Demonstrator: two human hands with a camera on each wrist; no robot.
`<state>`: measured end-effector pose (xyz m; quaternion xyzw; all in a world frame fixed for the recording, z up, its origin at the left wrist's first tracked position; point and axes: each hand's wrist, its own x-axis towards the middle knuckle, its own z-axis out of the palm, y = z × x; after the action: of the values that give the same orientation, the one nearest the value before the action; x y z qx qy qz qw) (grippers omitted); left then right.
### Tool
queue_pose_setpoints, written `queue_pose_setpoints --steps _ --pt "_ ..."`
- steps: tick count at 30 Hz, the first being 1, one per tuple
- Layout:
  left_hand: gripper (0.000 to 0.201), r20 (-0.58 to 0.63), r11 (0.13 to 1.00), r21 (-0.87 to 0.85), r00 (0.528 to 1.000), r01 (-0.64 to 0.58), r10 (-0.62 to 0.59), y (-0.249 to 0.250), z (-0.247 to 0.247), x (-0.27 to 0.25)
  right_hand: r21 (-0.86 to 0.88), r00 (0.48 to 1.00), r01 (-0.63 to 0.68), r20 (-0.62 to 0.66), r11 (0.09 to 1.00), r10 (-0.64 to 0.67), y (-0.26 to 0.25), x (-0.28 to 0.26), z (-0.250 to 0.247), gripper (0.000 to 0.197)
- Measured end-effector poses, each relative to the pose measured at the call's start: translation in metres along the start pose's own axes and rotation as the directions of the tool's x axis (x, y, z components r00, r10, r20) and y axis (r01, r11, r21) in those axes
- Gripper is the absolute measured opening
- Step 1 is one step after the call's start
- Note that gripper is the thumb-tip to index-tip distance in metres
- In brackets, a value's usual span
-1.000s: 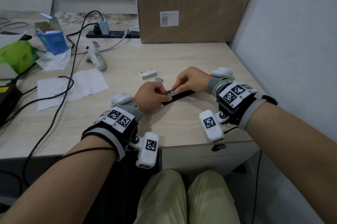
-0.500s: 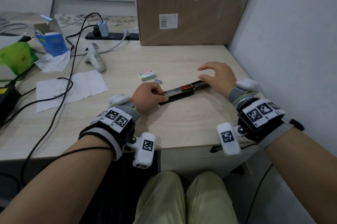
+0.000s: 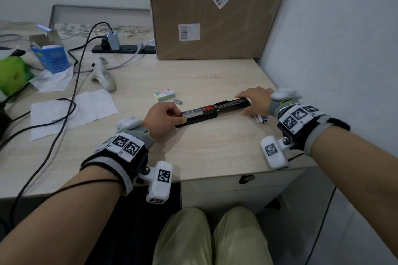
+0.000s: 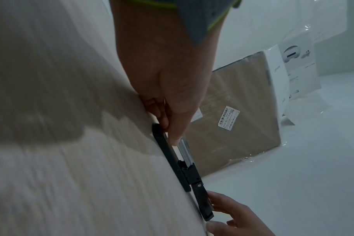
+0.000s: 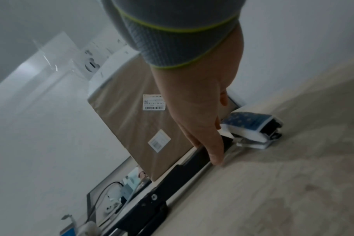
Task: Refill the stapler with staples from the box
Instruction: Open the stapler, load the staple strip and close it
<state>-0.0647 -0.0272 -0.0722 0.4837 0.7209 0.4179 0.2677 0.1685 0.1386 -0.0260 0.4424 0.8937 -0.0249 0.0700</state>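
Note:
A black stapler (image 3: 204,111) lies opened out flat on the wooden desk (image 3: 215,148), its metal staple channel (image 3: 193,111) facing up. My left hand (image 3: 176,114) pinches the channel's front end between thumb and curled fingers, which the left wrist view (image 4: 172,127) also shows. My right hand (image 3: 253,101) rests with straight fingers on the far end of the folded-back black cover (image 5: 194,159). Just behind the stapler sit a small green and white staple box (image 3: 164,95) and a loose grey strip of staples (image 3: 178,101).
A big cardboard box (image 3: 215,17) stands at the back against the wall on the right. Black cables (image 3: 71,101), a tissue sheet (image 3: 71,109), a white controller (image 3: 103,77) and a blue carton (image 3: 51,58) lie on the left. A small packet (image 5: 251,126) sits under my right wrist.
My right hand left the stapler's front, swung the black cover open to the right and now lies on its far end. My left hand kept its hold on the front end.

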Motion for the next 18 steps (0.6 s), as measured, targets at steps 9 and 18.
queue_pose_setpoints --steps 9,18 --pt "0.012 -0.024 1.0 -0.001 1.0 -0.002 0.002 -0.002 0.0 0.002 0.262 0.994 0.109 -0.049 0.959 -0.1 0.016 -0.004 -0.018 0.026" --pt "0.015 -0.021 1.0 -0.001 1.0 0.005 -0.005 -0.002 0.001 0.004 0.503 0.952 0.278 -0.257 0.818 -0.165 -0.012 -0.02 -0.069 0.041"
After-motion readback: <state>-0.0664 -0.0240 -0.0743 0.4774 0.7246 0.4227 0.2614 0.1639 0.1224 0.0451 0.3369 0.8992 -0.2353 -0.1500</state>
